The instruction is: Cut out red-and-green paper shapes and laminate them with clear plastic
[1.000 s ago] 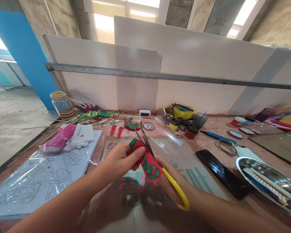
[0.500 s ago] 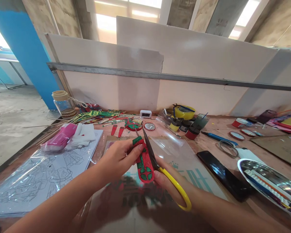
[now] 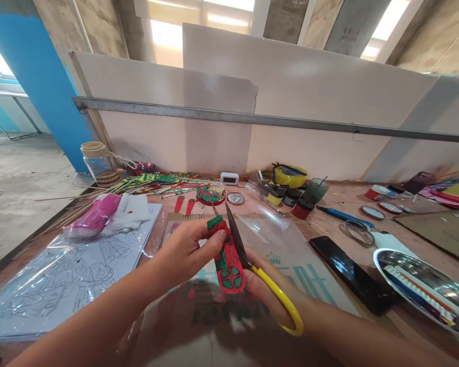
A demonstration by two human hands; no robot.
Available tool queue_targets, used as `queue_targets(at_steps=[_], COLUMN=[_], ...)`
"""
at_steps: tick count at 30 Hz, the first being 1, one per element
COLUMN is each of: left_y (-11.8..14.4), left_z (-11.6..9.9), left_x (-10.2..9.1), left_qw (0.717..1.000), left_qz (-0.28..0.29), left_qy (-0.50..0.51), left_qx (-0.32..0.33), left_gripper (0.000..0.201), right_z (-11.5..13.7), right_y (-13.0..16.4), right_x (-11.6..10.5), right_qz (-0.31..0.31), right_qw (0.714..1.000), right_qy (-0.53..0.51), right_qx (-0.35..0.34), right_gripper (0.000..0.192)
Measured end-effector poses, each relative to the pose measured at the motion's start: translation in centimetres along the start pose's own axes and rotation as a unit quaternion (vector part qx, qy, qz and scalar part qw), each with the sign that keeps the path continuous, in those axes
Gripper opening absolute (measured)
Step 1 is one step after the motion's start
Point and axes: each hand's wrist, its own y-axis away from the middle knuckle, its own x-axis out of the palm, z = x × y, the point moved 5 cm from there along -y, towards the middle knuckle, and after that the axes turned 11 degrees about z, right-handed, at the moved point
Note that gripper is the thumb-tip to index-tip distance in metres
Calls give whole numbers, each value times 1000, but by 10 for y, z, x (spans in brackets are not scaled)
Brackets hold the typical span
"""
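A flat red and green painted cut-out piece (image 3: 226, 257) is pinched in the grip of the left hand (image 3: 189, 250), the thumb laid across its upper part and the fingers closed behind it, so that it is held above the counter (image 3: 405, 316) in front of the person. The looped handle of a pair of yellow-handled scissors (image 3: 275, 295) is enclosed by the right hand (image 3: 270, 285), its grip pressed together around the handle. The dark blades are seen close together, lying along the right edge of the cut-out piece and pointing up and away.

Beneath both hands a clear plastic sleeve over a printed sheet with teal characters (image 3: 302, 275) is spread on the counter. To the left a white line-drawing sheet in clear plastic (image 3: 61, 280) is laid flat, with a pink and white cloth bundle (image 3: 107, 214) at its far edge. To the right a black phone (image 3: 352, 278) is placed, and just beyond it a round metal tray (image 3: 424, 290). Farther back, small paint pots (image 3: 298, 201) and a yellow tape roll (image 3: 288, 176) are gathered near the wall.
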Motion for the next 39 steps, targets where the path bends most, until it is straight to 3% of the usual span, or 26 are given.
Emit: queue_targets(at_steps=[3,10,15,23,27,32,36,39], left_y=[1,-1,0,2,2,2,3,4], left_z=[1,0,3,8,8,5,1,-1], left_x=[0,0,1,-4,-9,-13,-14,-14], left_qw=[1000,1000,1000,999,994,990,994,995], left_qz=[6,6,5,30,54,-5,-49,-49], left_qy=[-2,-3,3,6,70,107,40,-9], left_qx=[1,16,9,-20,-63,-96,-86,-86], left_gripper=[30,29,29,33,30,31,31,30], right_z=[-2,0,-7,1,7,-2,-6,-6], right_y=[0,-1,-2,-1,-2,-2,-1,0], right_x=[3,0,2,2,-1,-3,-4,-3], right_qz=[31,-1,-7,-14,-17,-26,-31,-18], right_qw=[999,999,1000,999,995,996,998,998], right_qy=[-1,40,10,38,95,78,50,50], right_qx=[8,-22,-11,-11,-15,31,33,32], right_gripper=[50,47,44,42,37,41,47,42])
